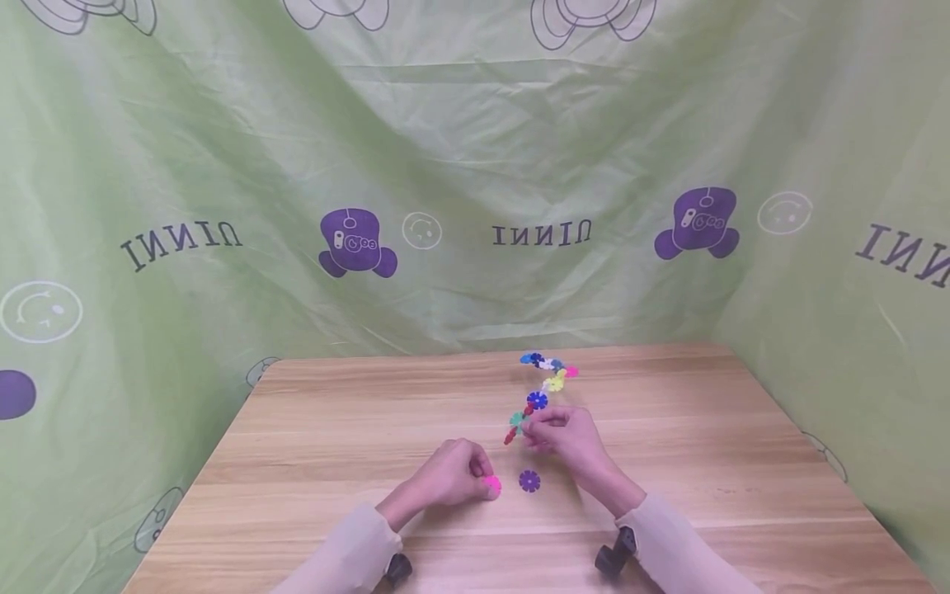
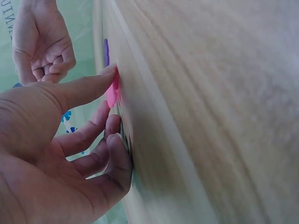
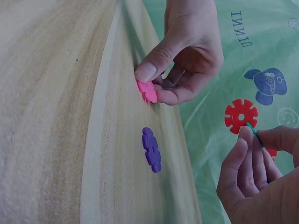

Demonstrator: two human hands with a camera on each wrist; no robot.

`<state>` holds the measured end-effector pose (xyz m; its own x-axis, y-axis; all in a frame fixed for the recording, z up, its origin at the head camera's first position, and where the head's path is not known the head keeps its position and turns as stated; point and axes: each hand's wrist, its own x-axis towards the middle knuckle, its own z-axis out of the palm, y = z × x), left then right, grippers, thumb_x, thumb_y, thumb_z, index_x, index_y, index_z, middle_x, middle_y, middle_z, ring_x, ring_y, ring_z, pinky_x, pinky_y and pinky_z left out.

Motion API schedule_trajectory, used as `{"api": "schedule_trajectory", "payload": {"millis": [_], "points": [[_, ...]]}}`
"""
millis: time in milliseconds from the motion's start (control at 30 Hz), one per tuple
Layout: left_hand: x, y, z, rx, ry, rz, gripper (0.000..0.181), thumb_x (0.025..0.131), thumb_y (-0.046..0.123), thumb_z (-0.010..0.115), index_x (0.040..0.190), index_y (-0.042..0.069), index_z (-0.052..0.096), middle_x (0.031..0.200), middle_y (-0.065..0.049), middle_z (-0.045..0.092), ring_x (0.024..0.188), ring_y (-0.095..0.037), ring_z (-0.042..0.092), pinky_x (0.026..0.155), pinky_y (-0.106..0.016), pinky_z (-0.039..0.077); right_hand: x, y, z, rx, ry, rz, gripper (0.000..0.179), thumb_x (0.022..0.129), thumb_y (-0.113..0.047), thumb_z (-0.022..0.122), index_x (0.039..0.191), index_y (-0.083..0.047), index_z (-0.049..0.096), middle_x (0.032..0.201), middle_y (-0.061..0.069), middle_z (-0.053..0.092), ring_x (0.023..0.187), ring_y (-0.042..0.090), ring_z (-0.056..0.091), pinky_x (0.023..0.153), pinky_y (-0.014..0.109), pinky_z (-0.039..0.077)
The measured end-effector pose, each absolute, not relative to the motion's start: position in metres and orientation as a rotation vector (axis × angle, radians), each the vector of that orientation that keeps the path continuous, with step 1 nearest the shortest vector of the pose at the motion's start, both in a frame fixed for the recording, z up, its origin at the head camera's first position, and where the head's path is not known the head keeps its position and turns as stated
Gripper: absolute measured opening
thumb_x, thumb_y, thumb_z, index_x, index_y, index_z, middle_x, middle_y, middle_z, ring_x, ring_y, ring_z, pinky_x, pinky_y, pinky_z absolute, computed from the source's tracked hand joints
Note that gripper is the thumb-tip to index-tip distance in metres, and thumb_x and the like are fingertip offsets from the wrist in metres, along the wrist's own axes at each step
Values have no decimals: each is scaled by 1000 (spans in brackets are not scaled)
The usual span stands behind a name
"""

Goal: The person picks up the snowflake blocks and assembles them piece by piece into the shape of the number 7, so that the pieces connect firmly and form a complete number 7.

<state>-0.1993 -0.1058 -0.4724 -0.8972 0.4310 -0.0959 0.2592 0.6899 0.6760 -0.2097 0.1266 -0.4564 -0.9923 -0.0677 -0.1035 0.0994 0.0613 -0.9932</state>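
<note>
My left hand (image 1: 451,474) pinches a pink notched plastic disc (image 3: 147,91) between thumb and fingertips, low at the tabletop. A chain of interlocked snowflake discs (image 1: 538,401) in several colours extends away from my right hand (image 1: 570,439). That hand pinches the chain's green disc (image 1: 517,421) near its close end, where a red disc (image 3: 241,116) joins it. The chain's far end bends to the left; whether it touches the table I cannot tell. A loose purple disc (image 1: 529,481) lies flat on the wood between the hands, just right of the pink one.
The wooden table (image 1: 334,412) spreads out around both hands. Green printed cloth (image 1: 460,148) hangs behind it and along both sides. A black strap device (image 1: 616,554) sits at the right wrist, and another (image 1: 399,569) at the left.
</note>
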Motion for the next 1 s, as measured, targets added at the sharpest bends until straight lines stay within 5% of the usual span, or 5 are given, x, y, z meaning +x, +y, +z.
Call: {"api": "schedule_trajectory", "payload": {"millis": [267,567,1000], "points": [[-198,-106,-475,542,2560,1166,19,82,13,89,90,13,71,78,3,75,71,-10,67,68,-25,55,-209,127,-458,21,2200,-2051,19,95,-4,73,111,5,73,103,22,80,91,30,80,83,39,66],[-204,-110,-470,467,2423,1402,13,91,-5,69,101,3,74,84,-5,78,76,-16,73,70,-29,63,-209,125,-453,30,2209,-2052,19,95,-5,73,111,5,73,103,22,80,90,29,79,82,40,66],[-211,-111,-458,464,2395,1539,15,95,5,73,109,4,78,93,-8,81,82,-19,77,77,-37,66,-211,122,-449,50,2222,-2043,18,95,-4,73,111,4,73,104,21,80,86,24,79,83,41,66]]}}
